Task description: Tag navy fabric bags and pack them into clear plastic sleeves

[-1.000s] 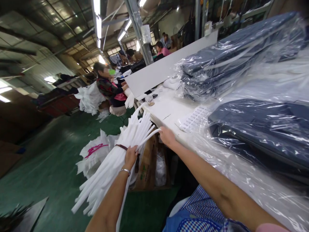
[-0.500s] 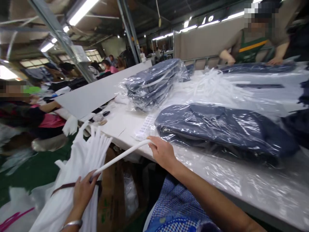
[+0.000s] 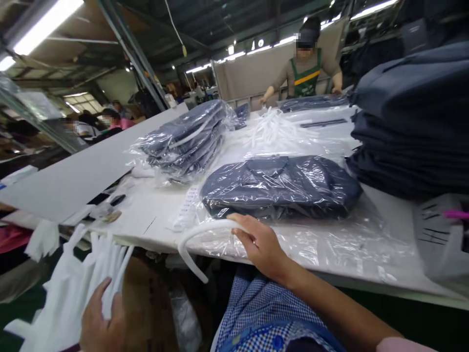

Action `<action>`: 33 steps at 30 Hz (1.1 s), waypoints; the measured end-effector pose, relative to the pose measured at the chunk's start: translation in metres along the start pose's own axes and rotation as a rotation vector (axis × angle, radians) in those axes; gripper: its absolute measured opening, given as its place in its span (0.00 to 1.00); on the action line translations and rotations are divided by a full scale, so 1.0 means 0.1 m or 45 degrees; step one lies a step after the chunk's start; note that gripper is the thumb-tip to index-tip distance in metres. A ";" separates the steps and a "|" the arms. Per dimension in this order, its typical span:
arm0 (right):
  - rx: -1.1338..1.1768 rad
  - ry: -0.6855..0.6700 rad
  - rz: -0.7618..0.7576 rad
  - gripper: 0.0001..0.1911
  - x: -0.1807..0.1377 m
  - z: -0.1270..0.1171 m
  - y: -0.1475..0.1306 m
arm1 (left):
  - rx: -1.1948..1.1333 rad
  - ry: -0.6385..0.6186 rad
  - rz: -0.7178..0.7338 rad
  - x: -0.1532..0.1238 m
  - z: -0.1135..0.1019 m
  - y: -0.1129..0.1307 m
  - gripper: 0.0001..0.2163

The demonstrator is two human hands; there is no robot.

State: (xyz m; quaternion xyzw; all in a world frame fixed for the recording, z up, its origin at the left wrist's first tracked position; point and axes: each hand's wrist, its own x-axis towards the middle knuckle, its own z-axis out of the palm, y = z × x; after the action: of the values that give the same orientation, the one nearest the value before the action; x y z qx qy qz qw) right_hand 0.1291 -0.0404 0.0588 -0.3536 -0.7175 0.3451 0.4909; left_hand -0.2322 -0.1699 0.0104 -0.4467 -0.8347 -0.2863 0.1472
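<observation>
My right hand [image 3: 261, 243] pinches one end of a long white foam strip [image 3: 198, 238] at the near edge of the white table [image 3: 154, 215]; the strip curves left and droops over the edge. Just beyond it lies a folded dark garment in a clear plastic bag [image 3: 280, 187]. Low at the left, my left hand [image 3: 102, 320] rests with fingers spread against the bundle of white foam strips [image 3: 69, 288], gripping none of them.
A stack of bagged dark garments [image 3: 185, 139] and loose white strips [image 3: 274, 128] lie further back. Unbagged dark garments [image 3: 410, 122] are piled at the right. A person in a green apron [image 3: 306, 68] works across the table. A white basket [image 3: 441, 234] stands at the right.
The strip has come fully out of the bundle and my right hand has carried it onto the table. My left hand has let go of it. The view has swung right.
</observation>
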 end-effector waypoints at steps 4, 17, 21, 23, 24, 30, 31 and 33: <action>0.296 0.008 0.295 0.18 -0.52 -0.33 0.15 | -0.333 -0.280 0.673 -0.15 0.10 1.02 0.29; -0.187 -0.414 0.580 0.22 -1.37 -0.94 -0.11 | -0.788 -1.474 1.556 -0.53 0.60 2.55 0.21; -0.183 -0.142 0.730 0.23 -1.50 -1.18 -0.03 | -0.735 -1.021 1.453 -0.18 1.01 2.67 0.19; -0.126 -0.047 0.855 0.26 -1.59 -1.39 -0.01 | -0.562 -0.892 1.491 -0.07 1.27 2.65 0.20; -0.076 -0.014 0.903 0.27 -1.64 -1.49 0.00 | -0.500 -0.900 1.506 -0.05 1.39 2.63 0.21; 0.177 0.113 0.952 0.26 -1.96 -1.80 0.05 | -0.437 -0.957 1.407 -0.09 1.77 2.53 0.11; 0.159 0.136 0.969 0.27 -1.99 -1.82 0.06 | -0.443 -0.956 1.409 -0.10 1.78 2.53 0.11; 0.092 0.157 1.010 0.26 -2.03 -1.83 0.08 | -0.455 -0.962 1.426 -0.10 1.75 2.56 0.10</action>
State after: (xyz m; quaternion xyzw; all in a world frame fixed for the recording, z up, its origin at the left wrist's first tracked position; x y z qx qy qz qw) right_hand 0.3580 -0.1811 0.0100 -0.6057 -0.4819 0.5110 0.3739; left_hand -0.0122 0.0424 -0.0447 -0.8962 -0.4128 -0.1252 -0.1032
